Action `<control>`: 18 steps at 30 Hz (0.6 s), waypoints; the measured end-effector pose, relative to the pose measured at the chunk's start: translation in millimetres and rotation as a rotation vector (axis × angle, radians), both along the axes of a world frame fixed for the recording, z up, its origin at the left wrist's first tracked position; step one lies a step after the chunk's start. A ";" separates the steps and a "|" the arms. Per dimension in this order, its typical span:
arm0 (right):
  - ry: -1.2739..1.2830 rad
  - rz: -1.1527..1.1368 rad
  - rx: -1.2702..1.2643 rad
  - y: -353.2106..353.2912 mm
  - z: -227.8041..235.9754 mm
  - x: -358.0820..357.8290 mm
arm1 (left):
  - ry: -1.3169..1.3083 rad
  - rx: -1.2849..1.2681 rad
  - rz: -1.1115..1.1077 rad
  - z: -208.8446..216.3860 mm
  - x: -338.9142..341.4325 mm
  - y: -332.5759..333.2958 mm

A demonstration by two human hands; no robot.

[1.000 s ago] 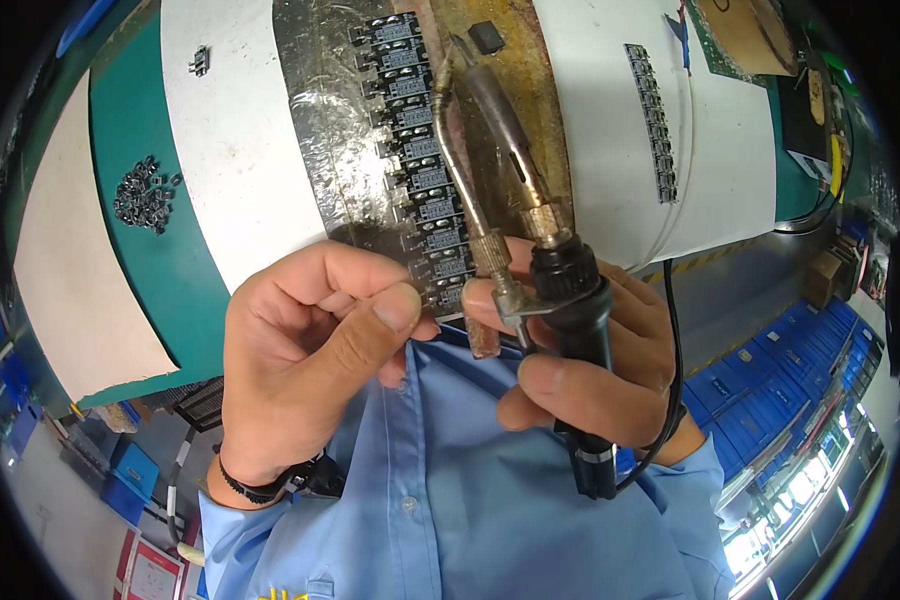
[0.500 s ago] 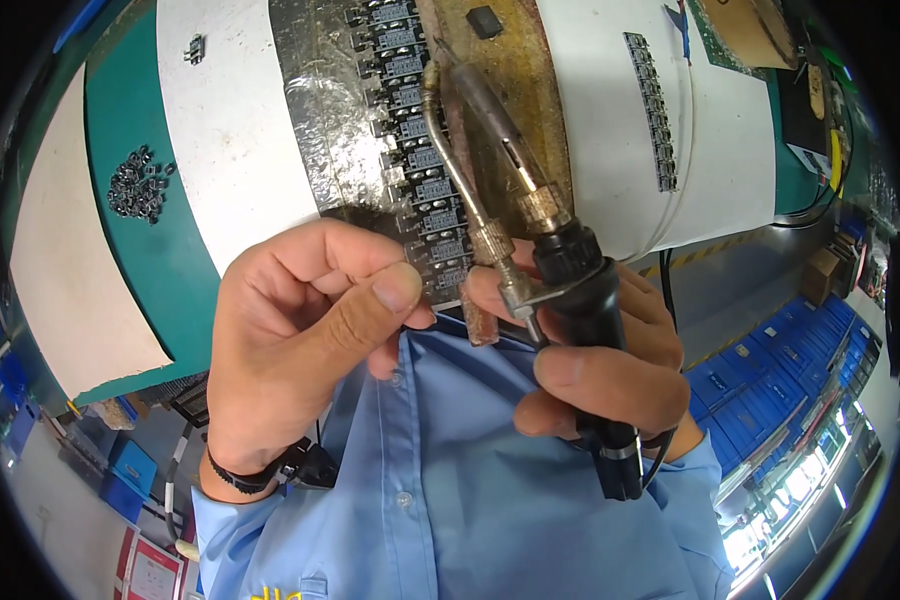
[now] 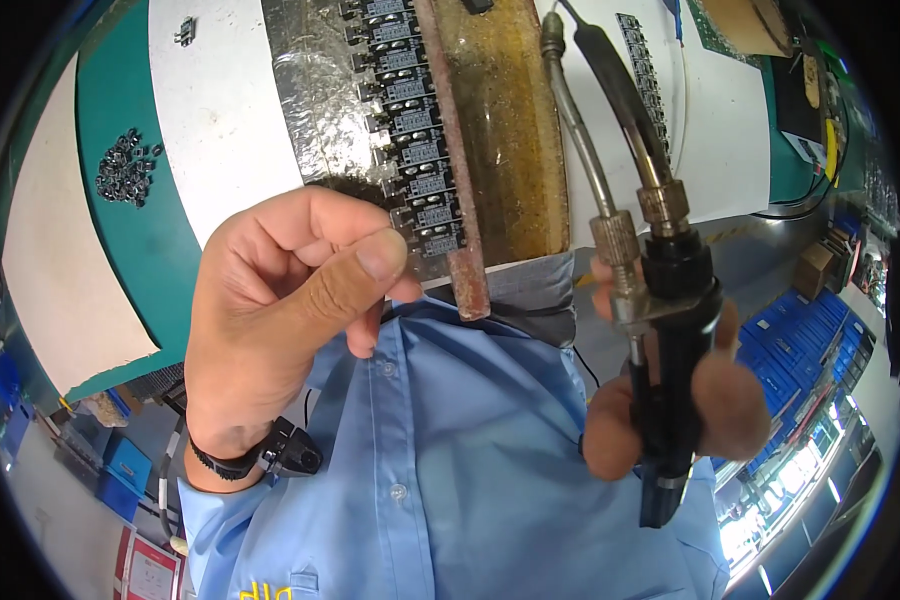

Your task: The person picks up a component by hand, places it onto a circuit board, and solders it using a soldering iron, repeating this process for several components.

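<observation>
My right hand [image 3: 690, 400] grips the black handle of a soldering iron [image 3: 660, 300] that has a bent metal feed tube beside its dark tip; the tip points up over a brown stained strip [image 3: 505, 140]. My left hand [image 3: 290, 300] is raised in front of my blue shirt [image 3: 450, 460], fingers curled, thumb pressed against the forefinger; whether it pinches anything I cannot tell. It hovers just left of a row of small black switch parts [image 3: 415, 130] lined up along the foil-covered board [image 3: 315, 100].
A pile of small metal bits [image 3: 125, 165] lies on the green mat at left. White sheets [image 3: 215, 110] cover the bench. A second row of black parts [image 3: 645, 80] sits at right. Blue bins [image 3: 810, 340] stand low right.
My right hand with the soldering iron has swung to the right and away from the left hand. The left hand has opened a gap from the iron and stays near the row of parts.
</observation>
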State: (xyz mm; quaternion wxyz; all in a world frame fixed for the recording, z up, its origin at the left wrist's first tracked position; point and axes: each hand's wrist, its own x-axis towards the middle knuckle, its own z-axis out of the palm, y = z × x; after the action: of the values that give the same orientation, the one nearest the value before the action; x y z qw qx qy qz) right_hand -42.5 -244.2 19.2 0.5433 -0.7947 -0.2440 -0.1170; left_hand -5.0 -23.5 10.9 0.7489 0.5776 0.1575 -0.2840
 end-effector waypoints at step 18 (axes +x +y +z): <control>-0.097 -0.022 0.003 0.7 2.8 -10.9 | 0.014 -0.043 -0.041 -2.1 3.8 2.9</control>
State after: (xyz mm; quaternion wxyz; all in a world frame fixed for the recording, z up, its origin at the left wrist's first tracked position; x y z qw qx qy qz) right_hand -53.4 -243.5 22.0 0.5308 -0.7898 -0.2612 -0.1618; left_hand -1.1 -20.6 8.8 0.7542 0.5623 0.1449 -0.3067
